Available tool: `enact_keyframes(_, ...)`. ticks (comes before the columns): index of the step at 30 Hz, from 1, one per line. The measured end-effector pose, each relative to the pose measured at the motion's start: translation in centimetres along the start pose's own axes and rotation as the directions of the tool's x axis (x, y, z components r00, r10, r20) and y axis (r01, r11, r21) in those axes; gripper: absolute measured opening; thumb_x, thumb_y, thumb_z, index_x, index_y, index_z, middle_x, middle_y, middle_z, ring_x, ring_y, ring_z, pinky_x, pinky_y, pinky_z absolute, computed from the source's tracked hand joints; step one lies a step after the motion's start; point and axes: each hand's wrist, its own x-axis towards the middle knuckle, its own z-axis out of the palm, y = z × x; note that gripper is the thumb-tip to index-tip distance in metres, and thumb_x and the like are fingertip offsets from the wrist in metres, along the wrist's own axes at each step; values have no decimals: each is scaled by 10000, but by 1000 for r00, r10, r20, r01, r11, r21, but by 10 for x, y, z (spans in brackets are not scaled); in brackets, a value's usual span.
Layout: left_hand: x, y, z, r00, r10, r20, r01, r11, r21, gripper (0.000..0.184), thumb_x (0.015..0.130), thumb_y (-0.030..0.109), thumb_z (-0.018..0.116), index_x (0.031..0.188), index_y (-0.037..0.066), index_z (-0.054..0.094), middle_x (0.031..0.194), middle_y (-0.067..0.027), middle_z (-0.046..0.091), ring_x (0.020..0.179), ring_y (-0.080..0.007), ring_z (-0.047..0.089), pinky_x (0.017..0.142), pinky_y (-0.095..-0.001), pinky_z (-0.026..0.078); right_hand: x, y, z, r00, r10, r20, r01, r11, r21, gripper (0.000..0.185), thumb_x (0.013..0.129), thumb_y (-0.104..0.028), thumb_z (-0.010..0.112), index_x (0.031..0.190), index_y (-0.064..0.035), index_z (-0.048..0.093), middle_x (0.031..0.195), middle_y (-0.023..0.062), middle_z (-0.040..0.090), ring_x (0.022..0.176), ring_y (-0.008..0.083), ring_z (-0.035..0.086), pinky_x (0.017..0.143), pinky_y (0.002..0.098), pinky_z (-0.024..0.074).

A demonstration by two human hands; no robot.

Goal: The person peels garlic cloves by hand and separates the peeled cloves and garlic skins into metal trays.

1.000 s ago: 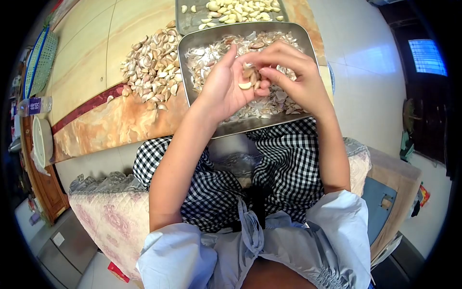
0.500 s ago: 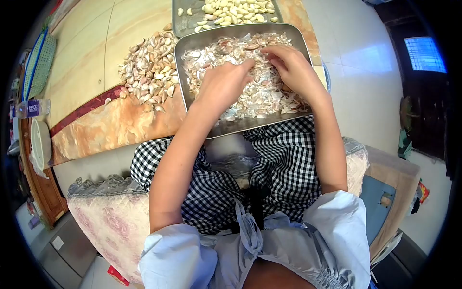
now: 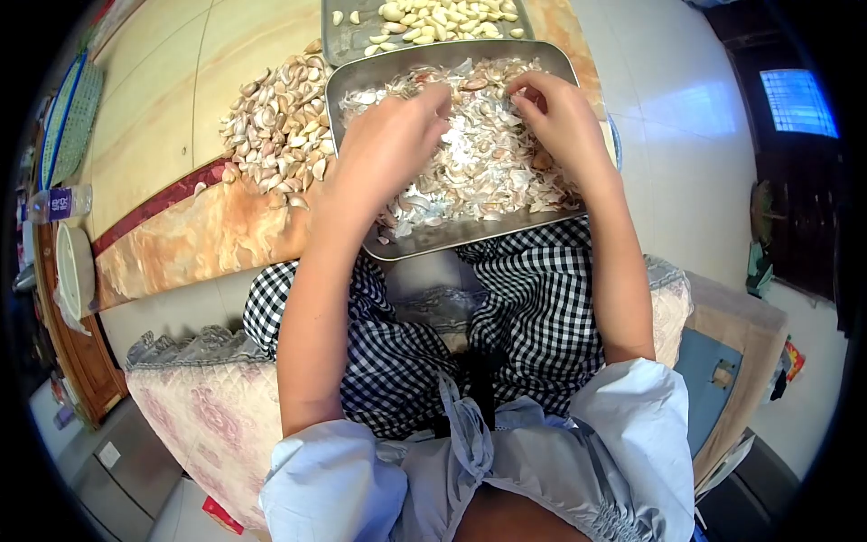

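The table (image 3: 144, 117) spreads out in front of you and away to your left. At its edge, the near tray (image 3: 442, 244) juts out over your checked clothing (image 3: 533, 298), filled with loose papery garlic skins (image 3: 483, 176). Just beyond its far rim sits the second tray (image 3: 350, 43), only partly in view, with pale peeled cloves (image 3: 447, 16) massed toward its middle and right and a couple apart at its left.

The pile of unpeeled cloves (image 3: 282, 122) lies on the bare tabletop just left of your near tray, longer from far to near than across; your left hand (image 3: 388, 140) is clearly the nearer one to it. That hand is over the tray's left side, back upward, fingers bent (blurred, so I cannot tell whether you grip anything). Your right hand (image 3: 569, 122) is above the skins at the right, thumb and fingers loosely curled; whether something sits between them, I cannot tell. Smallest of all, one stray clove (image 3: 200, 188) lies left of the pile.
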Motion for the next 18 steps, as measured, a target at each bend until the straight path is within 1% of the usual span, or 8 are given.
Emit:
enact_keyframes(1, -2, 0, -3, 993, 40, 109, -37, 999, -28, 174, 777, 205, 587, 891, 92, 520, 662, -148, 594, 675, -317, 593, 592, -406, 441, 3, 0, 1, 999, -47, 6, 47, 999, -13, 142, 771, -141, 560, 886, -65, 594, 838, 119, 611, 803, 285, 575, 681, 381, 450)
enact_keyframes(2, -3, 1, -1, 992, 44, 119, -42, 999, -26, 174, 777, 205, 587, 891, 92, 520, 662, -148, 594, 675, -317, 593, 592, -406, 441, 3, 0, 2, 996, -84, 10, 84, 996, -23, 143, 774, -142, 558, 889, -65, 593, 857, 118, 609, 814, 284, 573, 686, 379, 450)
enact_keyframes(4, -6, 1, 4, 960, 81, 268, -81, 997, -11, 200, 767, 210, 596, 900, 83, 518, 678, -144, 596, 695, -308, 594, 598, -404, 444, 3, -1, 4, 996, -83, 10, 83, 996, -17, 144, 776, -143, 555, 890, -65, 594, 869, 121, 607, 822, 284, 571, 691, 377, 449)
enact_keyframes(5, -7, -2, 11, 960, 81, 269, -81, 997, -10, 200, 767, 210, 596, 900, 83, 518, 678, -144, 596, 695, -308, 594, 598, -404, 444, 3, -2, 4, 996, -85, 11, 85, 996, -12, 144, 779, -144, 553, 891, -65, 595, 881, 124, 604, 829, 283, 570, 696, 374, 448)
enact_keyframes(7, -8, -5, 21, 965, 151, 214, -161, 987, 30, 221, 760, 212, 602, 905, 70, 514, 689, -134, 598, 706, -302, 593, 595, -408, 448, -1, -8, 0, 997, -71, 23, 71, 997, 1, 146, 781, -146, 551, 894, -64, 597, 876, 123, 605, 824, 286, 571, 694, 374, 449)
enact_keyframes(12, -6, 1, 20, 962, 112, 248, -142, 984, 103, 218, 764, 212, 596, 909, 71, 514, 704, -130, 602, 692, -307, 590, 583, -412, 453, -4, -10, -1, 996, -85, 22, 84, 996, 36, 152, 785, -150, 548, 898, -63, 600, 863, 125, 608, 806, 292, 576, 687, 375, 451)
enact_keyframes(17, -2, -3, 24, 967, 81, 243, -117, 983, 140, 190, 778, 210, 579, 893, 74, 514, 694, -136, 602, 674, -313, 589, 568, -416, 451, -8, -15, -5, 997, -41, 70, 37, 998, 60, 159, 782, -135, 546, 908, -58, 602, 854, 136, 611, 801, 297, 577, 694, 376, 451)
enact_keyframes(18, 0, -5, 25, 985, 78, 152, -99, 985, 137, 184, 786, 207, 570, 899, 74, 511, 687, -140, 601, 668, -317, 589, 569, -417, 452, -8, -14, -5, 997, -42, 69, 38, 997, 60, 159, 782, -135, 546, 908, -58, 602, 854, 136, 611, 801, 297, 577, 694, 376, 451)
